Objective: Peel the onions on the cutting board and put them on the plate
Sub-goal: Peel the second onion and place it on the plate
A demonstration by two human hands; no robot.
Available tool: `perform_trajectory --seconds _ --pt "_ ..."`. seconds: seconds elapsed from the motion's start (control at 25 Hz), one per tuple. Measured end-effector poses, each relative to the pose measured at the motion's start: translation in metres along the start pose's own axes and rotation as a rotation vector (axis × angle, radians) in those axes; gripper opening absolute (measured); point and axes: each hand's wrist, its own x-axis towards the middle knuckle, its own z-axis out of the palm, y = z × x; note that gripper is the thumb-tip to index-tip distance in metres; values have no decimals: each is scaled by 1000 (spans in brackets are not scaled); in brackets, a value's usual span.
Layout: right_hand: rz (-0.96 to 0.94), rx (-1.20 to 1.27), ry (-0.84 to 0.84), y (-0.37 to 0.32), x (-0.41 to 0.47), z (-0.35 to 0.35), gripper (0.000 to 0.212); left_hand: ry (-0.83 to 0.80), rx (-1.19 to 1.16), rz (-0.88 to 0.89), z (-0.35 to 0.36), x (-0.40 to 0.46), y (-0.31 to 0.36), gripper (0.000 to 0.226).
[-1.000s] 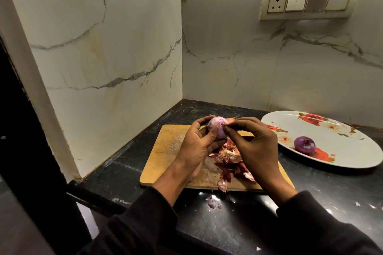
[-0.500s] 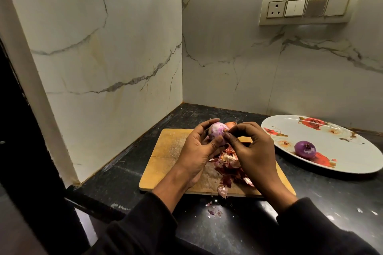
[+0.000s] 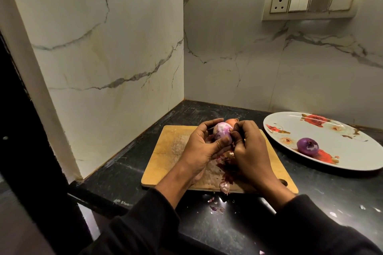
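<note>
The left hand (image 3: 200,147) holds a pale purple onion (image 3: 221,133) up over the cutting board (image 3: 170,151), with its fingers and thumb curled round it. The right hand (image 3: 249,151) is right beside it, and its fingertips pinch at the onion's side, where a bit of skin seems to be coming off. Most of this onion looks bare and shiny, so I think it is nearly peeled. Under the hands lies a heap of dark red peels (image 3: 226,168) on the board, and a few small bits (image 3: 215,207) have dropped onto the black counter (image 3: 331,203) in front. Just behind the hands, a brown onion (image 3: 232,122) peeks out. It looks like it has its dry skin on, so it needs peeling too. I cannot tell if more onions hide behind the hands. Over to the right, near the board, sits a big white plate (image 3: 352,151) with red flowers on it. One dark purple peeled onion (image 3: 307,146) lies on it. So one onion is done, one is almost done, and at least one more waits. The onion in the hands must go to the plate after the last skin comes off.
</note>
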Motion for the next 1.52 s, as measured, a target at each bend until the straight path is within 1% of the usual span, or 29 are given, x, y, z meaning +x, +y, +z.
perform_trajectory --seconds 0.12,0.36,0.6,0.84,1.0,1.2,1.32,1.44,1.52 --pt "-10 3 -10 0 0 1 38 -19 -50 -28 0 0 -1 53" --pt "-92 5 28 4 -1 1 31 -49 -145 -92 0 0 2 51" --pt "-97 108 26 1 1 -5 19 -17 -129 -37 -2 1 2 52" --pt "-123 105 -38 1 4 -11 26 -11 -117 -43 -3 1 3 49" --pt "-141 102 -57 0 3 -10 27 -27 -164 -83 -1 -1 6 52" --pt "-165 121 -45 1 3 -9 31 -31 -238 -106 -1 0 6 50" --pt "-204 97 -35 0 3 -9 29 -22 -233 -95 -3 1 6 50" --pt "-206 70 -64 1 3 -11 22 -27 -204 -89 -4 1 5 54" --pt "-213 69 -41 3 3 -11 19 -22 -182 -91 -4 1 4 55"
